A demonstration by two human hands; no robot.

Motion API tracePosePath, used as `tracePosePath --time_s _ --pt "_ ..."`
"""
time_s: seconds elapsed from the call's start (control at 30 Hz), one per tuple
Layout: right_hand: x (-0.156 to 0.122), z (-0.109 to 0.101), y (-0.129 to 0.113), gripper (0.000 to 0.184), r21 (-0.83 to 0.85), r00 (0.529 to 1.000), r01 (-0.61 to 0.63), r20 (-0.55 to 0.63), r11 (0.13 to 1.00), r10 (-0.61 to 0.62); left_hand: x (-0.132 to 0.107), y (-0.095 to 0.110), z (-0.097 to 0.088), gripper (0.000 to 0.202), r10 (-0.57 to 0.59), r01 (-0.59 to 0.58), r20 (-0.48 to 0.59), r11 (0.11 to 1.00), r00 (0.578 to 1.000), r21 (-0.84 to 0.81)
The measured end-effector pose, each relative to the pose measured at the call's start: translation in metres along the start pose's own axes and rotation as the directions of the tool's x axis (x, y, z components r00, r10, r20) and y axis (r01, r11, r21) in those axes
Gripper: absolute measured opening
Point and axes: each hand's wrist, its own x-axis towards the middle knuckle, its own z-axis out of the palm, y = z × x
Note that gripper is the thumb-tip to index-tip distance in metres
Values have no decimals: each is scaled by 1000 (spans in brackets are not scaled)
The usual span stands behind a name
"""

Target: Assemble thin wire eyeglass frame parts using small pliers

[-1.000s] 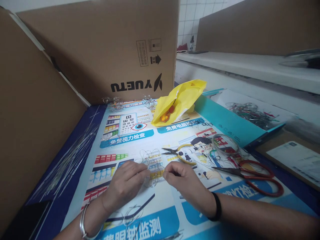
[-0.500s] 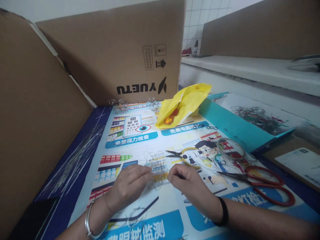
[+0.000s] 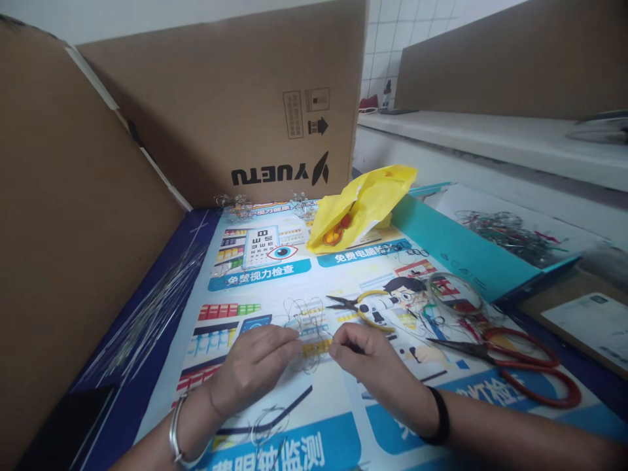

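Note:
A thin, looped wire piece point(image 3: 308, 317) stands between my two hands, above the printed sheet point(image 3: 314, 275). My left hand point(image 3: 260, 363) pinches its left side, thumb and fingers together. On the other side, my right hand point(image 3: 366, 356) is closed with thumb against forefinger at the wire's right edge. The fine wire ends at the fingertips are too small to make out fully. Just beyond my right hand lie yellow-handled pliers point(image 3: 363, 307). Red-handled scissors point(image 3: 520, 363) rest farther right. Nearer me, a loose wire coil point(image 3: 269, 422) lies on the sheet.
Cardboard panels point(image 3: 216, 111) wall off the left and back. Straight wires point(image 3: 152, 314) lie at left. A yellow paper packet point(image 3: 363, 206) stands behind, and a teal box point(image 3: 441, 242) beside it has tangled wire pieces point(image 3: 510, 232). A clear roll point(image 3: 454, 292) sits by the scissors.
The view has shifted very slightly, so everything sits a little to the right. Both hands keep the same grip on the wire piece.

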Motion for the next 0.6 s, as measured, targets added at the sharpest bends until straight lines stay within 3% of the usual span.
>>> tracePosePath --time_s 0.6 --pt "0 1 6 14 -46 999 26 40 999 -25 0 1 -2 25 5 -5 9 1000 1000 0"
